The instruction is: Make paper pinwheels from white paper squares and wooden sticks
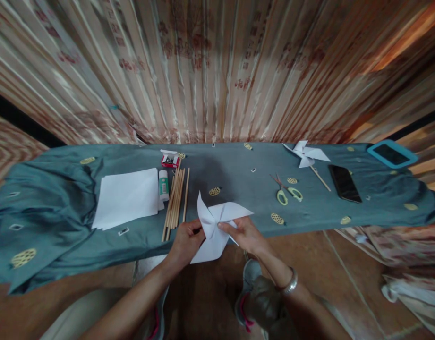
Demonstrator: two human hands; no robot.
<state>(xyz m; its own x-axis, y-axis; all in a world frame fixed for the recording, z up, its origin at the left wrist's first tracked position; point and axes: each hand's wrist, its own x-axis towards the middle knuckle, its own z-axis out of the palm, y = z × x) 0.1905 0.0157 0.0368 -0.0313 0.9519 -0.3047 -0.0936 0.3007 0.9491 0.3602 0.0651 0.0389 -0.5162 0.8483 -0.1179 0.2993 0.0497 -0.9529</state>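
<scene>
A white paper pinwheel [214, 241] is held up at the front edge of the cloth-covered table, its blades folded toward the centre. My left hand [187, 241] pinches its left side, fingers partly behind the paper. With the thumb near the centre, my right hand [246, 233] grips it from the right. Just left of my left hand lies a bundle of thin wooden sticks [175, 198]. Beside the sticks are a glue stick [163, 185] and a small red open box [170, 159], its contents too small to make out.
A stack of white paper [127, 196] lies on the left of the blue-green cloth [234, 174]. To the right are scissors [287, 190], a pinwheel on a stick [305, 154], a black phone [345, 183] and a blue-framed tablet [392, 154]. A curtain [217, 71] hangs behind.
</scene>
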